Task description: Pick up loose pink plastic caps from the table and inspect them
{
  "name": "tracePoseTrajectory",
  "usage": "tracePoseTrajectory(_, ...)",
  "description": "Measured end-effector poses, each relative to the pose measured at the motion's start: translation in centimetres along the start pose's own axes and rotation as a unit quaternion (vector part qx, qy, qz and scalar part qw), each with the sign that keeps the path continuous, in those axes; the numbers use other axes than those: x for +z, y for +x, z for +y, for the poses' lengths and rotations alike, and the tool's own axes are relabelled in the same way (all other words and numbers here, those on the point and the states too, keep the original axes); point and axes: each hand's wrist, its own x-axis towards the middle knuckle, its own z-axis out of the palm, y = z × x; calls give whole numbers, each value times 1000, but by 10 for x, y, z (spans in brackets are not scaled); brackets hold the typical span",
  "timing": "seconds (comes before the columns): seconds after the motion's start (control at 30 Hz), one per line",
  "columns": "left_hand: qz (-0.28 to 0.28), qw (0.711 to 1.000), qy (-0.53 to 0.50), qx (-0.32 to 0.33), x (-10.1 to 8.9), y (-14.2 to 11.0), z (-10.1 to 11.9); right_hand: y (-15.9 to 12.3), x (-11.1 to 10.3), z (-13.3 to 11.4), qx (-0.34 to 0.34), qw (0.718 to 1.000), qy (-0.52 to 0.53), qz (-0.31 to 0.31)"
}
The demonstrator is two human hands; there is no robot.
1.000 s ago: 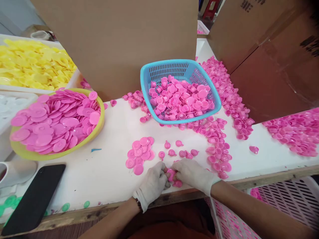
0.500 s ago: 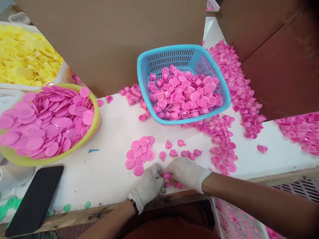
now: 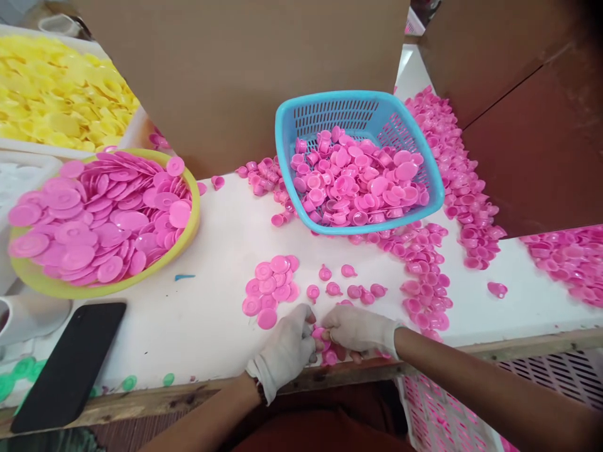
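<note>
Close together at the table's front edge, my left hand (image 3: 288,344) and my right hand (image 3: 362,328) wear whitish gloves that leave fingertips bare. Both are closed in a pinch on one pink toy saucer (image 3: 321,338), largely covered by the fingers. Just below it lies another small pink piece (image 3: 330,358). Several pink saucers (image 3: 267,285) lie overlapping beyond my left hand. Beyond my right hand are scattered small round pink pieces (image 3: 333,289) with a projecting tab, like toy cups.
A blue basket (image 3: 360,226) of pink cups stands behind, with heaped pink cups (image 3: 426,276) alongside. At left are a yellow bowl (image 3: 117,287) of saucers, a black phone (image 3: 70,367) and a bin of yellow pieces (image 3: 61,94). Cardboard boxes (image 3: 245,81) rise behind.
The view has shifted slightly, moving the table items rightward. My right hand has drawn slightly away from the small tabbed pieces, and more of the pink pieces near my fingers shows.
</note>
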Motion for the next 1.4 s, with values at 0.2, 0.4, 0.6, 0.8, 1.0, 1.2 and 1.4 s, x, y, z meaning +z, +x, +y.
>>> tracePoseTrajectory(0.2,-10,1000,-4,-13,4,5,2,4,-3,-3,-27,999,-35,15)
tracePoseTrajectory(0.4,28,992,115,49,0,-9,2,-8,3,-10,-72,992,-90,56)
tracePoseTrajectory(0.6,192,880,416,125,-42,-39,-3,-41,-20,-11,-200,964,54,169)
tracePoseTrajectory(0.8,205,787,567,130,-60,-35,-15,-65,-31,-4,-280,867,252,325)
tracePoseTrajectory(1.0,218,800,544,128,-56,-32,-13,-32,43,17,-129,931,-191,284)
tracePoseTrajectory(1.2,243,798,525,171,-47,-31,-19,4,59,7,-160,901,-227,335)
tracePoseTrajectory(1.4,285,804,497,161,-34,-37,-28,19,58,-25,-224,843,-267,410)
